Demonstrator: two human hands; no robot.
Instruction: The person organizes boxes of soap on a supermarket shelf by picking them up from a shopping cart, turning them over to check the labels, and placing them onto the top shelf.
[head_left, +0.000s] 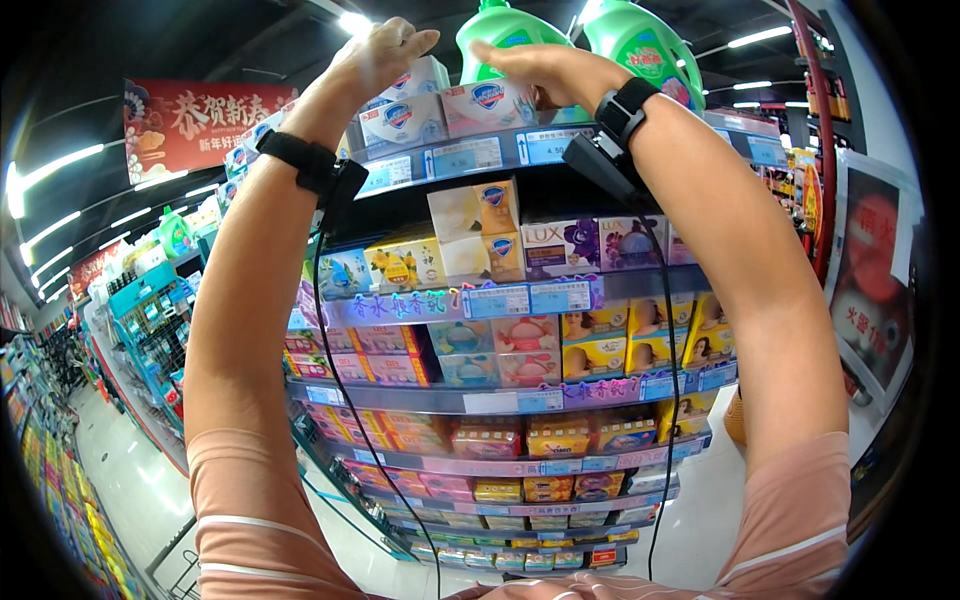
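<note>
Both arms reach up to the top shelf of a store rack. My left hand (386, 56), fingers bent, is over the white Safeguard soap boxes (401, 122); whether it touches one is unclear. My right hand (536, 71) is at the right end of a pink-and-white Safeguard soap box (487, 109). Its thumb stretches left above that box, and its lower fingers are partly hidden, so a grip cannot be made out. Behind the right thumb stands a green detergent jug (510, 28). A second green jug (645, 56) stands farther right.
Black wrist straps with small devices (341, 184) trail cables down past the shelves. Below are yellow-and-white Safeguard boxes (474, 217), LUX boxes (561, 246) and more soap packs (592, 337). Price labels line the shelf edge (461, 157). An aisle floor (124, 442) runs left; a red post (823, 150) rises right.
</note>
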